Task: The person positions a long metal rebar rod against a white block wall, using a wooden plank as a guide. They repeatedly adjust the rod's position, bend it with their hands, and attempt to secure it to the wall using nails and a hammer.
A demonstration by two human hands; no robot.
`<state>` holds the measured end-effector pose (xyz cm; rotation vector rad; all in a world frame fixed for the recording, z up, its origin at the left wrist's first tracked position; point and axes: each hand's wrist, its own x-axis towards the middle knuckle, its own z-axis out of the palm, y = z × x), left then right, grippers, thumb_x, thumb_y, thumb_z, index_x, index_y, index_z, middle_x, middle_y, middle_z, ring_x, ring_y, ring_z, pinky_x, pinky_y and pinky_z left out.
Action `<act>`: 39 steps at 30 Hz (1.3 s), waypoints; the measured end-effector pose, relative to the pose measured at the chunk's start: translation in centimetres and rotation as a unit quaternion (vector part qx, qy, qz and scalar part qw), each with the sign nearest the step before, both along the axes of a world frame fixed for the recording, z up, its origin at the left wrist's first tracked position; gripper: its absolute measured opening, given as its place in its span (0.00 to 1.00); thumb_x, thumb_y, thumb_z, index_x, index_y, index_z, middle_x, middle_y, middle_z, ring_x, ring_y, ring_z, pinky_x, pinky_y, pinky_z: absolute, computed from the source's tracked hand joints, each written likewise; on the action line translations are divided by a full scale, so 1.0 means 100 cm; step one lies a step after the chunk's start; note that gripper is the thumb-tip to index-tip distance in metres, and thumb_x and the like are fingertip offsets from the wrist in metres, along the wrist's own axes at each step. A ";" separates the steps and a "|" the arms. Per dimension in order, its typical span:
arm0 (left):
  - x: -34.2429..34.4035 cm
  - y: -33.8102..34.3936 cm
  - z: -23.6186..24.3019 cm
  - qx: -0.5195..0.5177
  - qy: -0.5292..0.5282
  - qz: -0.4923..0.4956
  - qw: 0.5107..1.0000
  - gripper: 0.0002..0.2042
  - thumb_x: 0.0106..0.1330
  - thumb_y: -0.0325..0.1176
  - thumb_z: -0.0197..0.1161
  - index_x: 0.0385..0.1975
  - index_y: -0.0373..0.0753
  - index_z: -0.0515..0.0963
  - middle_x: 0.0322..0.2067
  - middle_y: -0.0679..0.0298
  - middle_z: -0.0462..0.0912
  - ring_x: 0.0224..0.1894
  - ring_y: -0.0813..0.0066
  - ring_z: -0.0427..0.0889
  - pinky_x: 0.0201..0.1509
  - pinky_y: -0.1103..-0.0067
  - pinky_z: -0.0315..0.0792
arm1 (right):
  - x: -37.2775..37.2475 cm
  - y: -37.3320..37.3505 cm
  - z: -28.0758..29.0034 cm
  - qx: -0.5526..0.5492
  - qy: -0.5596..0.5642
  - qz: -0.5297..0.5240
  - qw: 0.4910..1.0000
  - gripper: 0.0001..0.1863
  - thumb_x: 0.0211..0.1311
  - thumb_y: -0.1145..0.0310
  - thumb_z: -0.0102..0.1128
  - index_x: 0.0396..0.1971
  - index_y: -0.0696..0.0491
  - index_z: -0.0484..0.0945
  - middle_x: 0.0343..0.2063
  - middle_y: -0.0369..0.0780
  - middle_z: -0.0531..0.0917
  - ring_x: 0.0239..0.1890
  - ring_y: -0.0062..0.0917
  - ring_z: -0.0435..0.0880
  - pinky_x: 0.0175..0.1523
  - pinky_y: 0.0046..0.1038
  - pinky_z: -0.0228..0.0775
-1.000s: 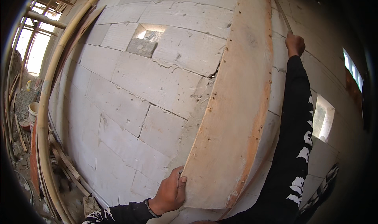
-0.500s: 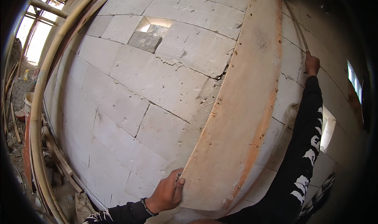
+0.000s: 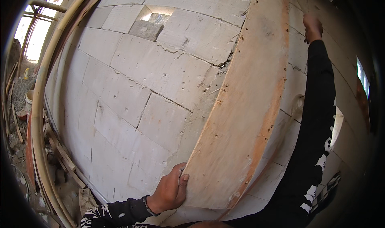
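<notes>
A long wooden board (image 3: pixel 244 95), with nails along both edges, stands slanted against the pale block wall (image 3: pixel 132 83). My left hand (image 3: pixel 170 190) grips the board's lower left edge, thumb on its face and fingers round the edge. Up by the top right of the board is my right hand (image 3: pixel 313 27), closed round a thin metal rod (image 3: pixel 298 1). The rod runs from the fist up toward the board's top end, where shadow hides its tip. Black sleeves with white print cover both arms.
A bamboo pole (image 3: pixel 40 103) stands upright at the left, beside loose wood strips (image 3: pixel 64 156) and a white bucket (image 3: pixel 29 99). One wall opening holds a grey block piece (image 3: pixel 146 30). A hose-like strip (image 3: pixel 268 168) hangs right of the board.
My right hand has moved upward with the rod, nearer the board's top. My left hand keeps its grip at the lower edge. The view has shifted slightly.
</notes>
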<state>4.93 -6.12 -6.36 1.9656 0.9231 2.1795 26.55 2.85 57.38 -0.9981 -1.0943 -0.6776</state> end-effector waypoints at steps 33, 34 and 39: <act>0.008 -0.083 0.021 -0.035 -0.007 -0.051 0.998 0.16 0.75 0.27 0.48 0.57 0.26 0.63 0.33 0.37 0.78 0.33 0.37 0.79 0.36 0.58 0.72 | 0.040 -0.148 0.033 -0.013 -0.101 0.403 0.909 0.12 0.66 0.57 0.64 0.29 0.49 0.79 0.18 0.27 0.72 0.18 0.10 0.64 0.24 0.18 0.56; 0.008 -0.082 0.021 -0.036 -0.007 -0.052 0.998 0.16 0.74 0.27 0.48 0.57 0.26 0.63 0.33 0.37 0.78 0.34 0.36 0.79 0.36 0.58 0.73 | 0.039 -0.140 0.029 0.024 -0.109 0.381 0.918 0.13 0.66 0.55 0.65 0.30 0.49 0.80 0.19 0.28 0.73 0.17 0.10 0.64 0.24 0.18 0.56; 0.007 -0.076 0.021 -0.036 -0.010 -0.059 0.998 0.17 0.74 0.27 0.49 0.57 0.26 0.63 0.33 0.36 0.79 0.34 0.35 0.80 0.37 0.56 0.73 | 0.037 -0.082 0.013 0.195 -0.143 0.081 0.967 0.26 0.67 0.42 0.58 0.31 0.53 0.85 0.31 0.40 0.87 0.27 0.30 0.84 0.32 0.32 0.70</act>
